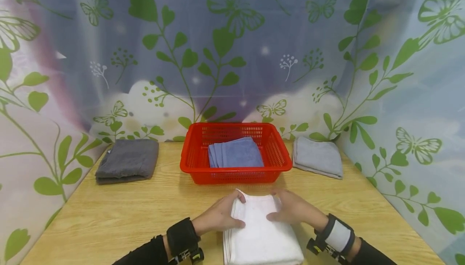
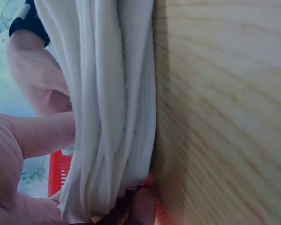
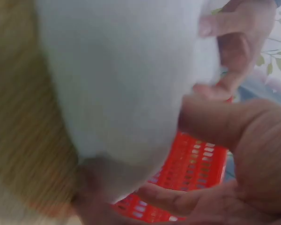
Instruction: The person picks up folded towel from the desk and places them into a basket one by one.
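Note:
A folded white towel (image 1: 263, 236) lies on the wooden table in front of the red basket. My left hand (image 1: 220, 213) grips its far left corner, the thumb pressing on top; the left wrist view shows several stacked layers of the towel (image 2: 100, 108) along that side, with fingertips (image 2: 143, 206) at the lower far edge. At the far right corner, my right hand (image 1: 292, 209) holds the towel, thumb on top. In the right wrist view fingers reach round the far end of the towel (image 3: 117, 84), partly blurred.
Beyond the towel stands a red plastic basket (image 1: 236, 176) with a folded blue towel (image 1: 237, 153) inside. A dark grey folded towel (image 1: 128, 160) lies on the table (image 1: 145, 212) to the left, a light grey one (image 1: 317, 156) to the right. A patterned curtain (image 1: 239, 55) hangs behind.

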{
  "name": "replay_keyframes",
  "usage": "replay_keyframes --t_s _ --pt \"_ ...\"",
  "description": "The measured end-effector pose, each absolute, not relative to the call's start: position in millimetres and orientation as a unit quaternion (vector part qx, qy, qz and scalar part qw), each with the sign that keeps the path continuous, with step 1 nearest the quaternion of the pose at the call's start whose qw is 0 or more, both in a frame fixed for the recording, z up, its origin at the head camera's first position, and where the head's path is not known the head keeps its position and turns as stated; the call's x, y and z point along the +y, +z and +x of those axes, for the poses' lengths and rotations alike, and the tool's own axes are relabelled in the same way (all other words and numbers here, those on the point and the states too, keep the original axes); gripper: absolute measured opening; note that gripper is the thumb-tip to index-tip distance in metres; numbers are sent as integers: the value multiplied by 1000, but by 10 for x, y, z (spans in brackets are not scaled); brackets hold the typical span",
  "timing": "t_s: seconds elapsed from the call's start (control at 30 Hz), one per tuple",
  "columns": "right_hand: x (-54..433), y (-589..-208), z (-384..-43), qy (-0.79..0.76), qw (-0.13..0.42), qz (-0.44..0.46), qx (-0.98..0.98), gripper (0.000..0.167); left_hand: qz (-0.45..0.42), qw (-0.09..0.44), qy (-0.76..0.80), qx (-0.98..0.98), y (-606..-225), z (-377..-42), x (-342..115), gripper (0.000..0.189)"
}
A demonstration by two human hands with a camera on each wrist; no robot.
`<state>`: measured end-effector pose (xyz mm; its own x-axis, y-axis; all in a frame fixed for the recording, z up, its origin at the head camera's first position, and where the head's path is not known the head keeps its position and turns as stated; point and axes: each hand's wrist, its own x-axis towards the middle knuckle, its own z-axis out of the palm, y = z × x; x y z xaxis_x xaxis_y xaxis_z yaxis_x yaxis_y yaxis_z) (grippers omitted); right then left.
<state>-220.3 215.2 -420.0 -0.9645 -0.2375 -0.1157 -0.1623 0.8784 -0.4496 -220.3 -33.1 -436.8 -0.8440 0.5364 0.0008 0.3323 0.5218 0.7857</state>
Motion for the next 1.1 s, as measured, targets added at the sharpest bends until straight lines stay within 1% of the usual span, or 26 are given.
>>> replay_keyframes --t_s 0.17,0.2,0.27,0.33,0.37,0.47,0.6,0.7,0.83,0.93,1.1 --pt "2236 -4224 -2292 -220 115 -72 966 93 262 94 415 866 -4326 -2197 -336 51" --pt "2249 -4234 -2312 -231 120 -67 963 95 265 89 414 866 -4324 -2198 -334 51" --pt "2265 -4250 -2341 -255 132 -59 956 92 268 82 419 864 -4329 -2201 -332 50" --pt "2276 -4260 -2362 -279 146 -60 947 81 268 77 425 861 -4340 -2202 -329 49" --pt "2283 -4259 -2369 -292 154 -67 942 75 268 75 430 859 -4346 -2205 -331 49" --pt "2302 -4247 -2385 -333 176 -99 921 68 258 76 442 856 -4361 -2209 -339 48" --pt "2320 -4194 -2387 -375 202 -115 897 83 246 85 456 851 -4367 -2212 -353 45" --pt "2317 -4139 -2365 -411 226 -93 878 87 243 83 465 847 -4357 -2209 -362 42" --pt "2299 -4073 -2337 -460 246 -97 848 92 250 73 474 841 -4315 -2220 -382 39" --pt "2308 -4020 -2325 -477 234 -123 838 90 259 71 481 835 -4269 -2240 -400 39" --pt "2382 -3872 -2342 -485 200 -163 835 71 268 37 492 827 -4186 -2278 -432 37"
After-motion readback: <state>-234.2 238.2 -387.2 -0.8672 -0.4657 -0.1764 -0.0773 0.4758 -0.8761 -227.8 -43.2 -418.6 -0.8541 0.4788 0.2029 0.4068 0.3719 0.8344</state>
